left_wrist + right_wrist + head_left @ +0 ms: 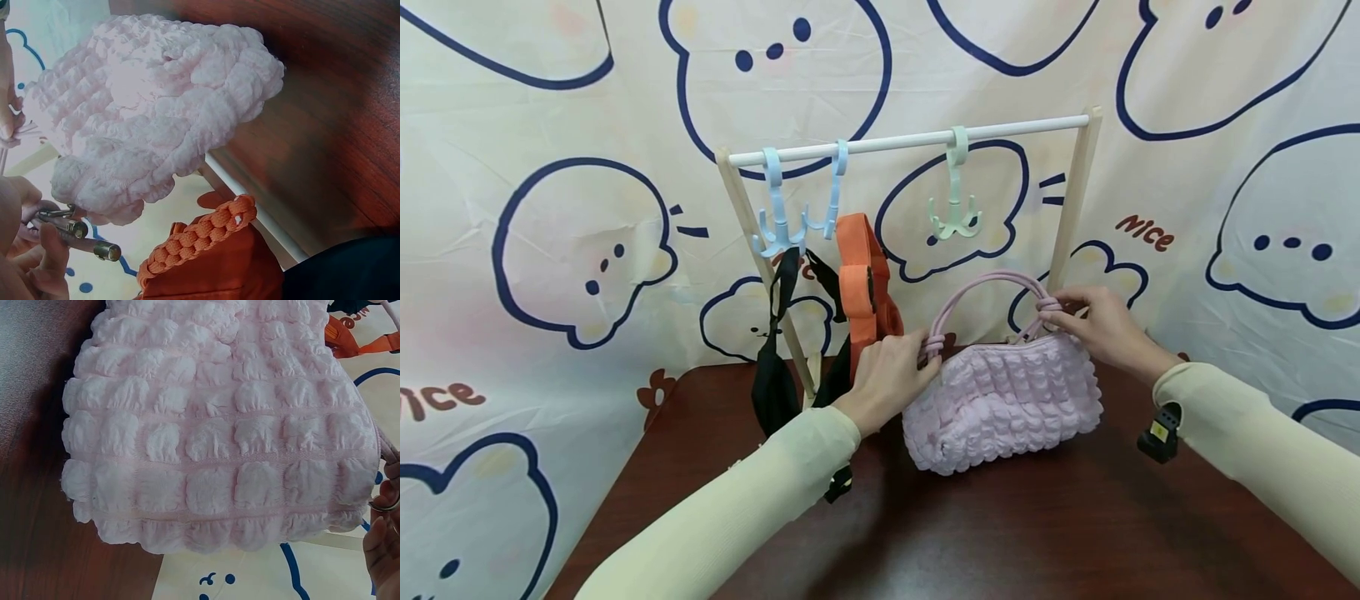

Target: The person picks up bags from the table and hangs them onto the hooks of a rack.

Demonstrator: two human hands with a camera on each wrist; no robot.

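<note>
A pink puffy handbag (1000,400) hangs tilted between my two hands, its double cord handle (988,279) arching upward. My left hand (891,371) pinches the knotted left end of the handle, where the cord's metal-tipped ends show in the left wrist view. At the other end of the handle, my right hand (1093,325) grips the knot by a metal ring (386,505). The bag's quilted side (219,437) fills most of the right wrist view. Close behind my left hand hangs an orange bag or strap (859,292).
A rack with a white rod (910,143) and wooden legs stands behind the handbag. Two blue hooks (778,208) and a green hook (955,187) hang from the rod. A black bag (775,379) hangs at the left, over the dark wooden table (1000,525).
</note>
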